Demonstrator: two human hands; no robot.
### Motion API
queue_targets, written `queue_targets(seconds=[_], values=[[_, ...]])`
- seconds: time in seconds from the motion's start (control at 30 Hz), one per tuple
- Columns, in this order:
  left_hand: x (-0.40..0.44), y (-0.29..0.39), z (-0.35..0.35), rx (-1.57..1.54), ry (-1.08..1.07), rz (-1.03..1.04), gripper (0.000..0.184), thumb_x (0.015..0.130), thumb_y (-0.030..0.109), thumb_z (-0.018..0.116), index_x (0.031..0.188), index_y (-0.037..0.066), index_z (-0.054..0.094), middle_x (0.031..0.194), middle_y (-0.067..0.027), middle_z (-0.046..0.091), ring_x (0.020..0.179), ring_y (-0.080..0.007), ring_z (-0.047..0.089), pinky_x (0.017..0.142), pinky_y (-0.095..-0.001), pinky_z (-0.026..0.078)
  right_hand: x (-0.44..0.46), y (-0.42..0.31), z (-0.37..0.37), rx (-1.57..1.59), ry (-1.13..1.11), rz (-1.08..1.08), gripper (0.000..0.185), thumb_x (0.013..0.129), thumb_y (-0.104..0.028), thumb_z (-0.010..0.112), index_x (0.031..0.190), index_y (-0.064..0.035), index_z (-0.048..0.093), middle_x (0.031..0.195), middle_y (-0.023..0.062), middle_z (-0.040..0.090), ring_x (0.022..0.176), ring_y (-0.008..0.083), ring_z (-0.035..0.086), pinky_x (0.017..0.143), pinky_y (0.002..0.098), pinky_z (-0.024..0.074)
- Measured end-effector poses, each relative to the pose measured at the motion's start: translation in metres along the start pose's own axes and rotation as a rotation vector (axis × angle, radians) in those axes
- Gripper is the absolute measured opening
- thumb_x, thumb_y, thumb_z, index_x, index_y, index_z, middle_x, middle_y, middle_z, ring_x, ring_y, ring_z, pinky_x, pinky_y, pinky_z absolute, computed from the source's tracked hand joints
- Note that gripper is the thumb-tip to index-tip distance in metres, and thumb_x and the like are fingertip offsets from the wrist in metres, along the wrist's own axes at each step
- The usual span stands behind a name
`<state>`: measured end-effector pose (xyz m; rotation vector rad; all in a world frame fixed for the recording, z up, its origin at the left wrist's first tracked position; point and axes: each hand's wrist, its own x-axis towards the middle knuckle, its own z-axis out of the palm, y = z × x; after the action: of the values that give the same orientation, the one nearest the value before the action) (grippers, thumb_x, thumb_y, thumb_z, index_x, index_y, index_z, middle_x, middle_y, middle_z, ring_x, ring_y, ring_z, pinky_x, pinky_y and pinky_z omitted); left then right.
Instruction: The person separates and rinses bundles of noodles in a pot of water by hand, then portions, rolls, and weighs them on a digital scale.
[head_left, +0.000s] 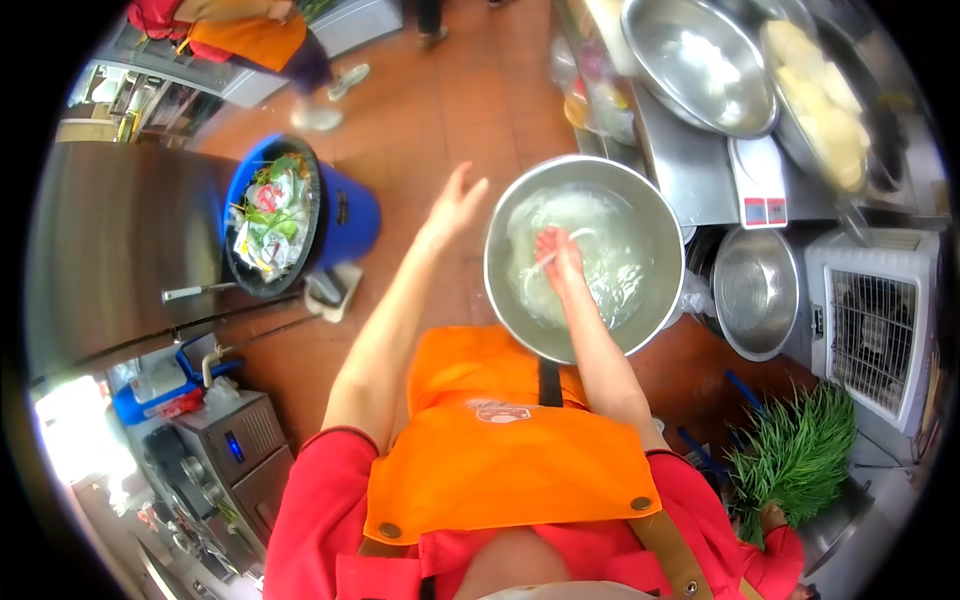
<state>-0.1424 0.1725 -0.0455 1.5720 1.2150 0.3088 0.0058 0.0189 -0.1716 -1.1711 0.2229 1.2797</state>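
Observation:
A large metal bowl (497, 290) with cloudy water (625, 275) stands in front of me. My right hand (560, 258) is inside it, at the water, with its fingers curled. A thin whitish strip (580, 233) shows at these fingers; its kind is unclear. Left of the bowl's rim, my left hand (458, 205) hangs in the air above the floor. Its fingers are stretched out and apart, holding nothing.
A blue bin (350, 215) with waste stands left. At right are a steel bowl (700, 70), a white scale (758, 180), a colander (757, 295) and a white crate (870, 320). Another person's hand (773, 517) touches long green stalks (795, 450). Another person (250, 35) stands upper left.

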Motion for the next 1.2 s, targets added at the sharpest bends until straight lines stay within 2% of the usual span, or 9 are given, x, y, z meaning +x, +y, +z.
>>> queue_targets(seconds=[0.17,0.23,0.33,0.43,0.63,0.73,0.83,1.03,1.2], values=[[-0.032,-0.045,0.0,-0.231,-0.001,-0.163,0.063,0.093,0.043,0.053,0.142,0.009,0.032,0.14,-0.0197,0.038,0.134,-0.0278,0.031,0.109,-0.0415,0.025,0.039,0.026,0.011,-0.3,0.086,-0.081,0.031,0.096,-0.033,0.048,0.103,-0.0042,0.055,0.089,0.0068,0.057,0.082,0.0176,0.055,0.07,0.0329,0.0456],[-0.042,-0.048,0.004,-0.277,0.007,-0.185,0.061,0.094,0.042,0.053,0.141,0.009,0.033,0.14,-0.0186,0.038,0.133,-0.0276,0.031,0.109,-0.0406,0.025,0.076,0.053,-0.006,-0.475,0.09,-0.152,0.029,0.095,-0.032,0.049,0.102,-0.0039,0.055,0.09,0.0059,0.055,0.083,0.0172,0.054,0.072,0.0329,0.0446],[-0.042,-0.073,0.012,-0.338,-0.006,-0.131,0.059,0.094,0.041,0.053,0.141,0.01,0.035,0.137,-0.0157,0.041,0.129,-0.024,0.036,0.107,-0.038,0.028,0.17,0.113,-0.065,-0.46,0.038,-0.077,0.029,0.093,-0.027,0.047,0.104,-0.0007,0.055,0.094,0.0081,0.056,0.086,0.0182,0.054,0.074,0.0345,0.0446],[-0.044,-0.085,0.021,-0.407,-0.022,-0.164,0.059,0.094,0.043,0.053,0.14,0.011,0.034,0.132,-0.0133,0.044,0.126,-0.0223,0.038,0.105,-0.0374,0.031,0.118,0.086,0.0,-0.397,0.342,-0.063,0.029,0.092,-0.024,0.047,0.105,0.0005,0.056,0.092,0.0098,0.058,0.087,0.0192,0.054,0.076,0.0369,0.0446],[-0.054,-0.067,0.039,-0.694,-0.095,-0.311,0.054,0.095,0.044,0.05,0.138,0.015,0.035,0.122,-0.005,0.052,0.114,-0.0164,0.048,0.096,-0.0331,0.041,0.077,0.05,0.038,-0.167,0.379,0.009,0.028,0.089,-0.02,0.05,0.106,0.0005,0.057,0.091,0.01,0.059,0.085,0.0203,0.055,0.076,0.0368,0.045],[-0.062,-0.044,0.046,-0.813,-0.143,-0.406,0.049,0.096,0.043,0.048,0.136,0.016,0.038,0.118,-0.0007,0.055,0.105,-0.0131,0.053,0.086,-0.0293,0.046,0.082,0.06,0.028,-0.205,0.305,-0.127,0.028,0.09,-0.021,0.051,0.108,0.0003,0.056,0.091,0.0087,0.058,0.084,0.0197,0.054,0.077,0.0361,0.045],[-0.063,-0.045,0.045,-0.867,-0.146,-0.384,0.047,0.096,0.045,0.047,0.134,0.016,0.041,0.115,0.0004,0.057,0.102,-0.0125,0.053,0.08,-0.0284,0.047,0.061,0.051,0.032,-0.279,0.181,-0.074,0.062,0.092,-0.032,0.049,0.136,0.0084,0.031,0.136,0.022,0.042,0.124,0.0299,0.042,0.105,0.0394,0.0323],[-0.061,-0.053,0.046,-0.93,-0.136,-0.347,0.043,0.098,0.045,0.044,0.129,0.015,0.046,0.116,0.0005,0.057,0.104,-0.0136,0.053,0.082,-0.0293,0.047,-0.006,0.022,0.065,-0.138,0.077,-0.128,0.059,0.095,-0.032,0.049,0.134,0.0088,0.032,0.131,0.0208,0.045,0.12,0.0278,0.046,0.101,0.0385,0.0364],[-0.062,-0.057,0.043,-0.985,-0.141,-0.296,0.045,0.098,0.044,0.042,0.128,0.011,0.047,0.118,-0.0046,0.057,0.106,-0.0162,0.054,0.086,-0.0345,0.049,-0.049,0.01,0.08,-0.147,-0.125,-0.176,0.035,0.094,-0.019,0.052,0.119,0.0046,0.044,0.113,0.0133,0.055,0.102,0.0191,0.055,0.086,0.0321,0.0449]])
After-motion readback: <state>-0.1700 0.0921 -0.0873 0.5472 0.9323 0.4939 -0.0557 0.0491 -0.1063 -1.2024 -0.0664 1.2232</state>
